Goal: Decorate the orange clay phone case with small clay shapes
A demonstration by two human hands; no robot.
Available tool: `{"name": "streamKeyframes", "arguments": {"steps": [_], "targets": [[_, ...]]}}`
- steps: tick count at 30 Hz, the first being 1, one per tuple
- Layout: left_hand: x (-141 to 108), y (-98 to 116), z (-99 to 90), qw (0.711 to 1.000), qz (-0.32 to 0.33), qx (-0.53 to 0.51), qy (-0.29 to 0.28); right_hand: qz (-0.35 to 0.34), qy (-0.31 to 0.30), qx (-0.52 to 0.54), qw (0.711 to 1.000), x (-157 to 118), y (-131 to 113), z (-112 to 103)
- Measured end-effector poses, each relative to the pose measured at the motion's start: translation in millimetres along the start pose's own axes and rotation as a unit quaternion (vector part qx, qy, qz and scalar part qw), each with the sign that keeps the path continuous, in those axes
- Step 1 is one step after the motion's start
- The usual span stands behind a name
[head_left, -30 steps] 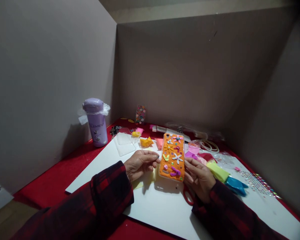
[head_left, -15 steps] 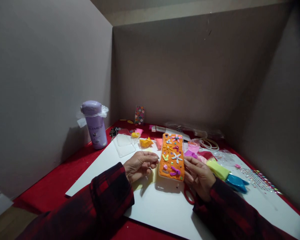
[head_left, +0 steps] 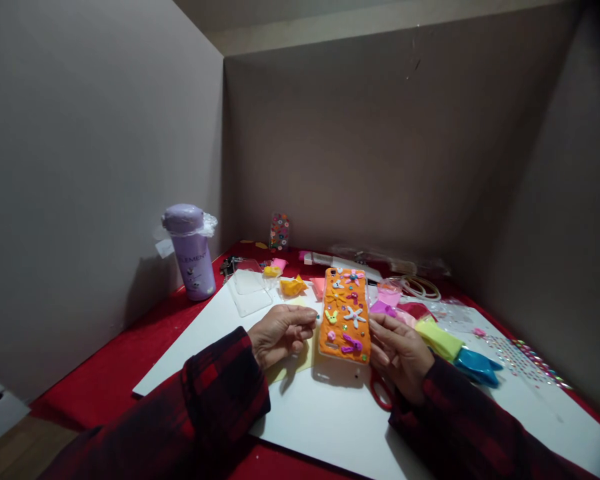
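An orange phone case (head_left: 344, 327) with clay flowers, bunny shapes and small gems stands tilted above the white board (head_left: 320, 417). My right hand (head_left: 403, 350) grips its right edge, thumb and fingers closed on it. Just left of the case, my left hand (head_left: 285, 333) is pinched, with a tiny dark green bit, perhaps a gem, at its fingertips. It does not visibly touch the case. Under my right hand lie red-handled scissors (head_left: 381, 392), partly hidden. A yellow sheet (head_left: 307, 353) is on the board behind my left hand.
A purple bottle (head_left: 194, 257) stands at the left. Clear cases (head_left: 250, 293) and orange clay (head_left: 293, 287) lie behind my left hand. Yellow (head_left: 439, 339) and blue clay packs (head_left: 479, 367) are at the right, beside scattered gems (head_left: 523, 360). Another decorated case (head_left: 279, 231) leans at the back.
The view has shifted very slightly. Both hands and the orange case keep nearly the same pose, and the dark green bit at my left fingertips shows a little more clearly.
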State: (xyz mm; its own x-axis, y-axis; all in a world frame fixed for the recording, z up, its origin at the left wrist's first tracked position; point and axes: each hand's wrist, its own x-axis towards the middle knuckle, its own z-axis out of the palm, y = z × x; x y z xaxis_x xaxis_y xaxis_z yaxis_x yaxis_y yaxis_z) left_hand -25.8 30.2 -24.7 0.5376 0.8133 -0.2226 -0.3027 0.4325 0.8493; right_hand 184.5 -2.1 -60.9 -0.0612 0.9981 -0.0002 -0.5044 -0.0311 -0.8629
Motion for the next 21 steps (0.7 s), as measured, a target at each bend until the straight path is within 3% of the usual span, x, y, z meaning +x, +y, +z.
{"name": "streamKeyframes", "arguments": {"steps": [21], "targets": [[0.4, 0.2, 1.0, 1.000, 0.006, -0.001, 0.017, 0.003, 0.006, -0.003, 1.000, -1.2, -0.4, 0.8]]}}
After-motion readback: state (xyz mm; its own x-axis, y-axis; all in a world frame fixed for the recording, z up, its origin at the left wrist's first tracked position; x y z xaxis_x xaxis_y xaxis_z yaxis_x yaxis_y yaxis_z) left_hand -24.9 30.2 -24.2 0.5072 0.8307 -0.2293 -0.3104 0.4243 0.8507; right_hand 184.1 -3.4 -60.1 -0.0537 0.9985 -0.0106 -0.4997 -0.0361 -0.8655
